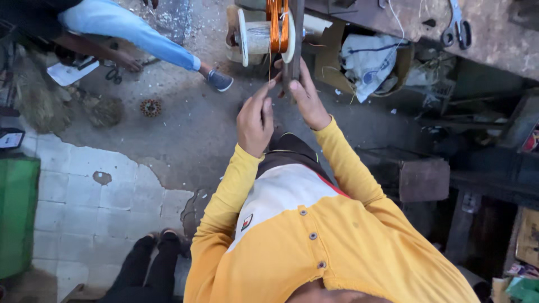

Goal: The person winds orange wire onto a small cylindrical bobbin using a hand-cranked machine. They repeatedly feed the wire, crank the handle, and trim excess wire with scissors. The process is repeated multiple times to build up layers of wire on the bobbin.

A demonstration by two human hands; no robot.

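A white spool (259, 38) wound with orange copper wire (277, 27) sits on a dark upright bar (294, 39) in front of me. My left hand (255, 119) is raised below the spool, finger and thumb pinched on a thin strand of the wire hanging down. My right hand (306, 95) grips the lower end of the dark bar, fingers wrapped round it. My yellow sleeves and yellow-and-white shirt fill the lower frame.
Another person's leg in blue trousers and a shoe (218, 79) is at the upper left on the concrete floor. A workbench (494, 39) with scissors (457, 28) runs along the upper right. A cloth bag (370, 62), a metal box (421, 177) and a green bin (17, 213) stand around.
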